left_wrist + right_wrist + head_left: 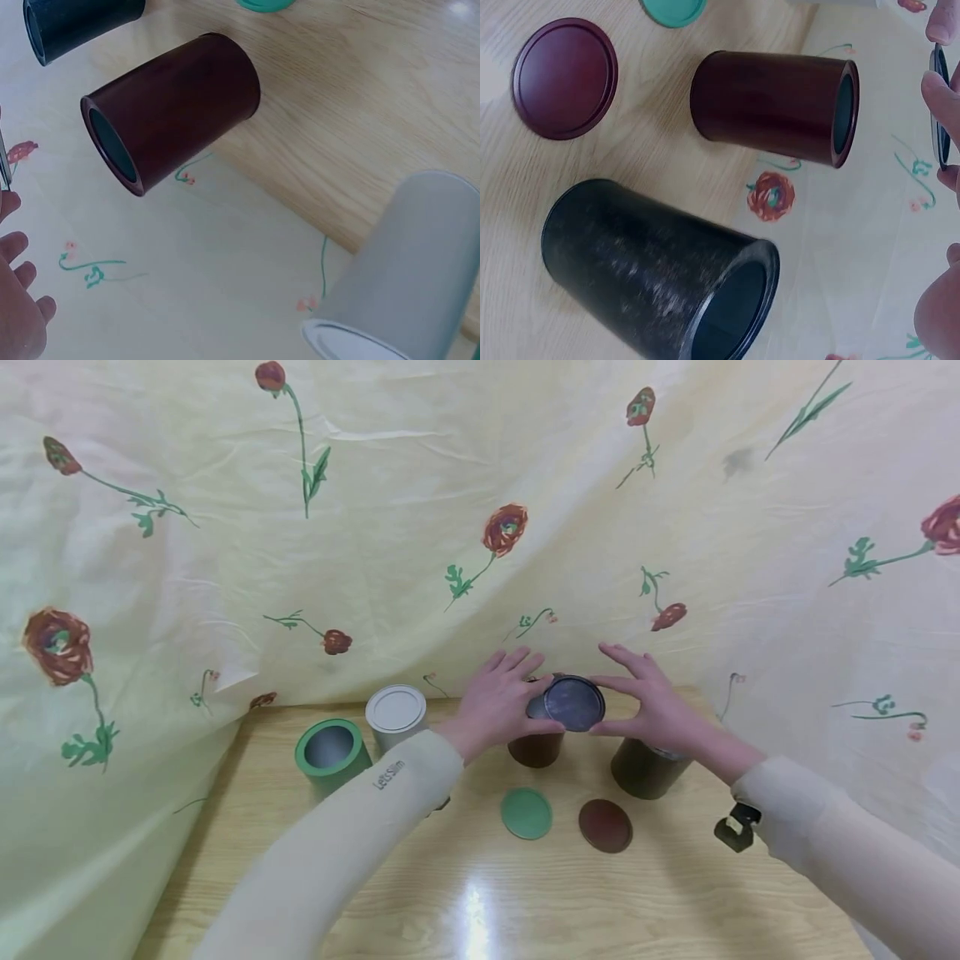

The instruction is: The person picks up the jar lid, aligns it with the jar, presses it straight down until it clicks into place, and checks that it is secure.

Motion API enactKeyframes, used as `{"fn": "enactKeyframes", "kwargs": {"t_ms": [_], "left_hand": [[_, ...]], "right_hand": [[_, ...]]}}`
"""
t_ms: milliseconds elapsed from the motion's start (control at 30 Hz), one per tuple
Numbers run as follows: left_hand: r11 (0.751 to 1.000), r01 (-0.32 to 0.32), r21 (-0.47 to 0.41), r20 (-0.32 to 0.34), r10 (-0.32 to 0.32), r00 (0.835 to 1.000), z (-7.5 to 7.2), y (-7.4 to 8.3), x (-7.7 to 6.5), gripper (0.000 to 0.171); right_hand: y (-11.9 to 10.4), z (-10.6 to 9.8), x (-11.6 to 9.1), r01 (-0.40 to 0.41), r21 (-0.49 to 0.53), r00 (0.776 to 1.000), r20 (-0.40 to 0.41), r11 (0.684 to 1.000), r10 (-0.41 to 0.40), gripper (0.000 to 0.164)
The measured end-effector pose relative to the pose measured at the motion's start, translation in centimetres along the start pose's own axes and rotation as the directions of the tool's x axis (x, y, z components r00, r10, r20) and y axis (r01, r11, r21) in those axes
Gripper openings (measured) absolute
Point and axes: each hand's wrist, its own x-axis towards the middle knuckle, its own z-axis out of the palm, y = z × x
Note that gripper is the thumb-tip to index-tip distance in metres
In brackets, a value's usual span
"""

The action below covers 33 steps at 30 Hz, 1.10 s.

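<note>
Both hands hold a round black lid (574, 703) above the back of the table, seen edge-on in the right wrist view. My left hand (501, 697) grips its left side with thumb and finger. On the lid's right edge are the thumb and finger of my right hand (663, 712), the other fingers spread. Beneath the left hand stands an uncovered dark red can (772, 105), partly hidden in the head view. An uncovered black can (652, 262) with a scuffed side stands below the right hand.
At the left, a green can (327, 762) stands open beside a light grey can (396, 708) with its top covered. A green lid (527, 813) and a dark red lid (605, 826) lie flat on the wooden table (420, 893). Flowered cloth (390, 543) hangs behind.
</note>
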Motion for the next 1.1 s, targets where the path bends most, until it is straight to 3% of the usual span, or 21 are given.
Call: {"fn": "enactKeyframes", "kwargs": {"t_ms": [233,600,1100], "left_hand": [[1.0,-0.01,-0.003,0.025,0.01,1.0,0.5,1.2,1.3,0.085],[0.999,-0.037,0.003,0.036,0.037,0.999,1.0,2.9,2.9,0.081],[0.998,-0.054,-0.02,0.077,0.055,0.995,2.1,5.2,5.5,0.084]], "right_hand": [[0.7,-0.9,-1.2,-0.027,-0.033,1.0,-0.001,0.999,0.027,0.068],[2.2,-1.5,-2.9,-0.006,-0.085,0.999,-0.054,0.996,0.001,0.066],[3.7,-3.1,-5.3,-0.075,-0.086,0.997,-0.039,0.994,0.072,0.065]]}}
